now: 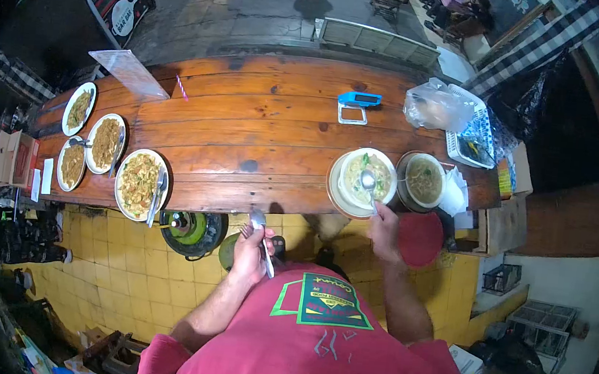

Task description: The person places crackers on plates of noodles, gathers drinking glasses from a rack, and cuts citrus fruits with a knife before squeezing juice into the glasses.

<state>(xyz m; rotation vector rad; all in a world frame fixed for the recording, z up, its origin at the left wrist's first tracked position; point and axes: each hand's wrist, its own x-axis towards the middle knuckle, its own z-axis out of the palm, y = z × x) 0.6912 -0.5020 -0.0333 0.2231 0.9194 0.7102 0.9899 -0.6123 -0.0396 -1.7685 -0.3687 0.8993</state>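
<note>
My left hand (250, 256) is closed around a spoon (258, 219) and what looks like a fork, held just off the table's front edge. My right hand (385, 232) grips the handle of another spoon (368, 180), whose bowl lies in the soup (380, 168). That soup fills a white bowl (344, 179) on a plate (333, 194). Right beside it stands a second bowl of soup (424, 180). At the left end are several oval plates of noodles or rice, the nearest plate (140, 186) with cutlery on its right rim.
A wooden table (247, 130) spans the front. On it are a blue device (360, 98), a menu stand (130, 73), a plastic bag (438, 105) and a white basket (473, 148). A red stool (420, 238) and a green gas cylinder (188, 228) stand below.
</note>
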